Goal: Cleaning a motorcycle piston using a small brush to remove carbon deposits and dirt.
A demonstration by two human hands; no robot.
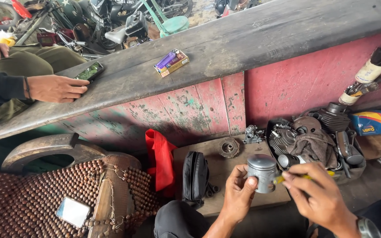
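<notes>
Over the cluttered workshop floor, left hand [239,194] grips a grey piston [262,172] — right hand [318,196] pinching a yellow-handled tool [303,177] against its side, work seemingly midway.

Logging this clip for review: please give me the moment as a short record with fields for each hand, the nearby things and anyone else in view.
left hand: grips a grey metal piston from its side
right hand: holds a thin yellow-handled tool against the piston
behind the piston: tray of engine parts, black pouch, red cloth
wooden ledge: small box with a purple lighter
another person: hand resting by a phone
</notes>
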